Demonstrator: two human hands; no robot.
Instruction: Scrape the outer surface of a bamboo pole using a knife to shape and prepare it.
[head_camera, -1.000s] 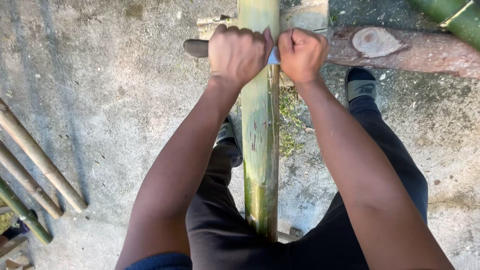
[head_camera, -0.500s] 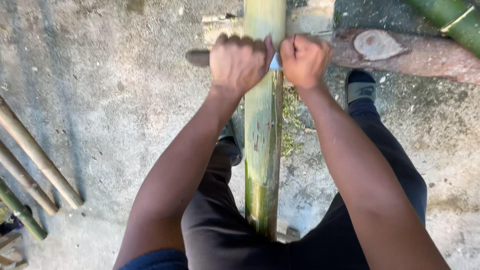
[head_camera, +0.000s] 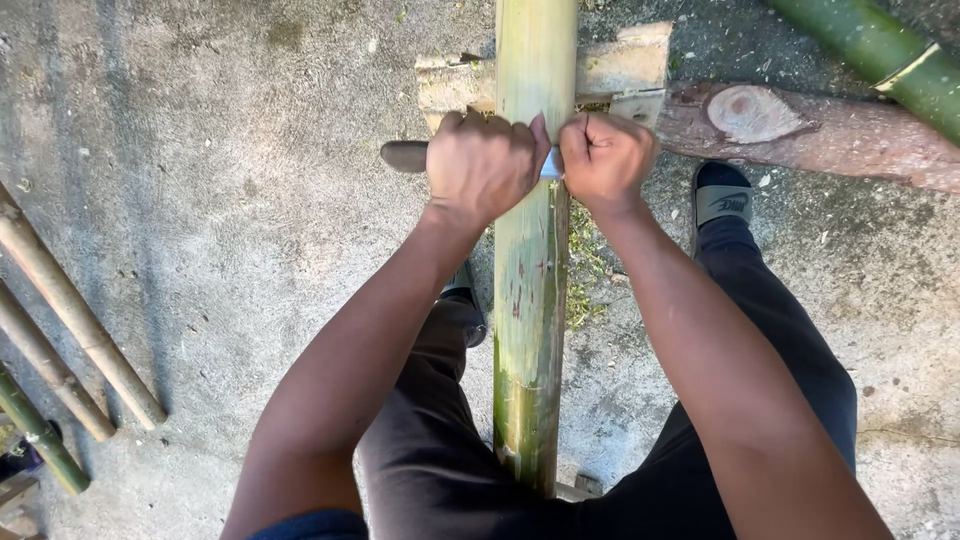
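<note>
bamboo pole (head_camera: 530, 300) gripped by both fists, left hand (head_camera: 485, 165), right hand (head_camera: 605, 160).

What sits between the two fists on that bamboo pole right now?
In the head view, a short bit of metal blade shows between left hand and right hand, across the bamboo pole.

Outdoor work yard (concrete ground (head_camera: 220, 200), bamboo poles (head_camera: 75, 310)).

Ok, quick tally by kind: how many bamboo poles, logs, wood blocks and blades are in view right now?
Bamboo poles: 5 (one under both hands, one at top right, three at left)
Logs: 1
Wooden blocks: 1
Blades: 1, gripped by left hand and right hand
Total: 8
</note>
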